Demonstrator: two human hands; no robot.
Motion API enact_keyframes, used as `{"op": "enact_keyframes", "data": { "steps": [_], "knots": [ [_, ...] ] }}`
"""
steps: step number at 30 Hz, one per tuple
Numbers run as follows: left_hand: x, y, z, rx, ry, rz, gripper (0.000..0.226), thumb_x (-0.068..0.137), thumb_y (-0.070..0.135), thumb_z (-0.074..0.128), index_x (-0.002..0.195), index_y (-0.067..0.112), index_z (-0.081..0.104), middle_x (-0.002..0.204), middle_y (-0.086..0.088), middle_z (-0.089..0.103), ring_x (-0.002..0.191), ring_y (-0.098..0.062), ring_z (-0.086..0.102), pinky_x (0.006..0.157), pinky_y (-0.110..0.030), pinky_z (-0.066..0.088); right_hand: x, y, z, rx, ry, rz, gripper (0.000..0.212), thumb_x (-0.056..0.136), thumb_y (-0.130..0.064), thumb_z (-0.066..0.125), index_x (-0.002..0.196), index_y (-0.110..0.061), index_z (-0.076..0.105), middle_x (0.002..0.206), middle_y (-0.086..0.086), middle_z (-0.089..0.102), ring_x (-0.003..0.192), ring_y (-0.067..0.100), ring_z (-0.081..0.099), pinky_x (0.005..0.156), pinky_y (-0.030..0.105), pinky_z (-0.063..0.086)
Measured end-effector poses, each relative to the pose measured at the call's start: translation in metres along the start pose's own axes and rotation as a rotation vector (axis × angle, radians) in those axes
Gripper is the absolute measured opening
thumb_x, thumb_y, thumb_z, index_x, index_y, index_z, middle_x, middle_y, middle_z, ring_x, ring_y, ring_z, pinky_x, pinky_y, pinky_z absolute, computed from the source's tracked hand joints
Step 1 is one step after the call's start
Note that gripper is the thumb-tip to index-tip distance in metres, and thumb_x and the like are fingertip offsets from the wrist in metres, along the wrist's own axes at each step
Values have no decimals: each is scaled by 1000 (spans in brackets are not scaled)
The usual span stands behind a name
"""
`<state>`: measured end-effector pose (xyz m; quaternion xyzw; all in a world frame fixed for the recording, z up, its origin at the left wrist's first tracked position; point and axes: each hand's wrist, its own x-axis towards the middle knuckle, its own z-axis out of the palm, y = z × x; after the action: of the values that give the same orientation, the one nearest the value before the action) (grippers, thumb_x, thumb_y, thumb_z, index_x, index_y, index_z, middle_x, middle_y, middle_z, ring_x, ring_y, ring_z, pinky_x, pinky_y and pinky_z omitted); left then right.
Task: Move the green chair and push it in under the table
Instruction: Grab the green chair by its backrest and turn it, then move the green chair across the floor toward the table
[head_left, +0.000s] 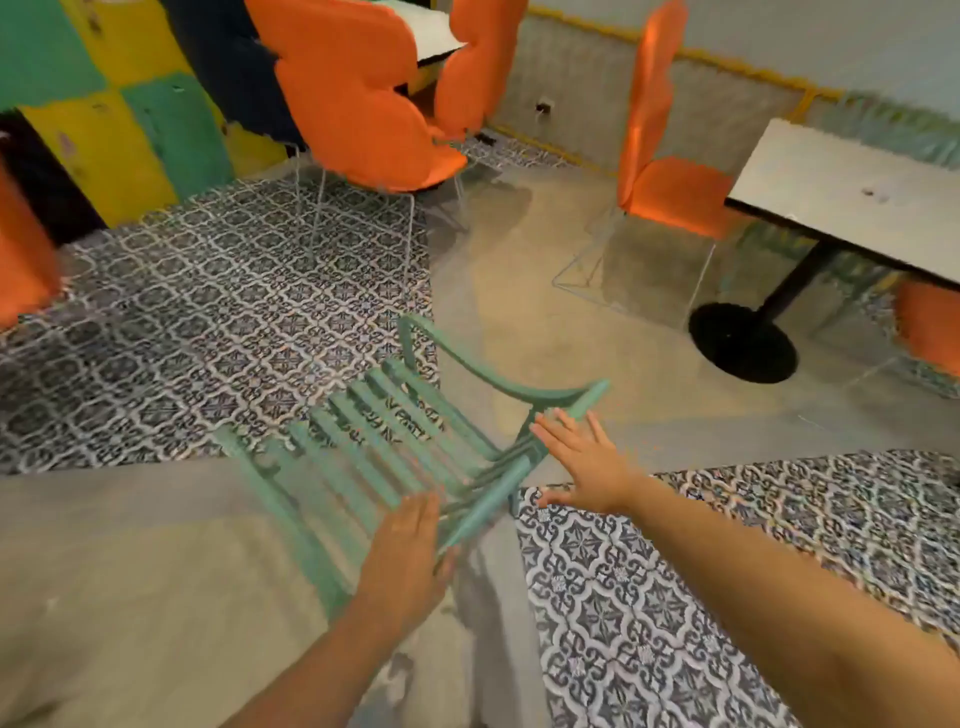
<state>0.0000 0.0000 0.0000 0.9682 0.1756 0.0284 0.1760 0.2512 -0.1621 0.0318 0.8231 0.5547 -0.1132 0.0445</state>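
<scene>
The green chair (395, 441), made of slats with curved arms, stands on the floor in the lower middle of the head view, its back rail toward me. My left hand (408, 556) reaches out flat, fingers straight, at the near end of the back rail. My right hand (582, 462) is spread with fingers apart beside the far end of that rail, by the armrest tip. Neither hand is closed around the chair. A white table (852, 192) on a black round pedestal base (743, 343) stands at the right.
Orange chairs stand around: one (353, 104) at the top middle, one (670, 171) tucked beside the white table, others at the left and right edges. Yellow and green lockers (119, 130) line the left wall. The floor mixes patterned tile and plain concrete.
</scene>
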Motion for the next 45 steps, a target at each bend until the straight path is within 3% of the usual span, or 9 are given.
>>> {"op": "enact_keyframes", "data": {
  "steps": [6, 9, 13, 20, 24, 29, 35, 41, 45],
  "knots": [
    [-14, 4, 20, 35, -227, -242, 58, 96, 21, 39, 148, 17, 16, 145, -6, 42, 119, -27, 50, 93, -38, 44, 29, 2, 17, -63, -131, -15, 91, 82, -50, 60, 149, -17, 9, 157, 5, 12, 143, 25, -3, 113, 51, -7],
    [-12, 4, 20, 87, -253, -264, 48, 95, 20, 41, 141, 19, 28, 127, -4, 54, 98, -28, 61, 74, -39, 48, 40, 3, 21, -82, -120, 7, 71, 79, -33, 65, 140, -18, 30, 145, 8, 35, 141, 28, 11, 113, 52, -2],
    [-13, 6, 17, 79, -225, -245, 38, 96, 25, 42, 133, 17, 37, 115, -5, 58, 87, -31, 64, 66, -40, 48, 39, 3, 18, -106, -105, 78, 63, 75, -6, 55, 134, -19, 36, 138, 8, 38, 139, 29, 16, 112, 51, -3],
    [-28, 8, 16, 38, -176, -221, 36, 94, 34, 46, 125, 16, 47, 108, -9, 62, 82, -35, 63, 59, -39, 45, 25, 1, 27, -144, -60, 106, 60, 72, 0, 51, 129, -15, 38, 131, 8, 42, 132, 32, 24, 113, 54, 4],
    [-39, 11, 16, 66, -184, -103, 28, 81, 26, 67, 103, 14, 53, 77, -8, 64, 47, -32, 58, 36, -34, 43, -7, 0, 38, -178, 15, 127, 48, 71, -4, 55, 117, -13, 45, 119, 9, 49, 120, 34, 37, 113, 53, 11],
    [-48, -2, 11, 160, -228, 77, 49, 60, 23, 83, 94, 20, 48, 68, -2, 64, 36, -22, 53, 27, -24, 38, -59, -17, 52, -113, 166, 231, 35, 64, -4, 65, 98, -10, 57, 95, 12, 61, 94, 35, 52, 98, 52, 36],
    [-47, -18, 4, 329, -293, 349, 61, 39, 22, 90, 86, 20, 49, 59, 3, 61, 35, -16, 51, 28, -21, 28, -144, -65, 74, 39, 230, 425, 34, 65, -4, 62, 98, -15, 59, 90, 3, 62, 88, 28, 54, 90, 45, 43],
    [-26, -27, 7, 350, -323, 597, 50, 51, 21, 84, 90, 25, 54, 75, 5, 66, 58, -18, 62, 35, -25, 41, -221, -130, 96, 153, 264, 699, 49, 56, -13, 75, 103, -16, 62, 88, 1, 63, 82, 26, 56, 77, 42, 48],
    [4, -3, 11, 371, -342, 628, 54, 38, 22, 90, 81, 25, 57, 60, 2, 62, 50, -21, 60, 34, -25, 43, -250, -167, 107, 223, 285, 897, 51, 51, -15, 80, 100, -19, 65, 86, -2, 66, 81, 26, 60, 71, 41, 49]
  ]
}}
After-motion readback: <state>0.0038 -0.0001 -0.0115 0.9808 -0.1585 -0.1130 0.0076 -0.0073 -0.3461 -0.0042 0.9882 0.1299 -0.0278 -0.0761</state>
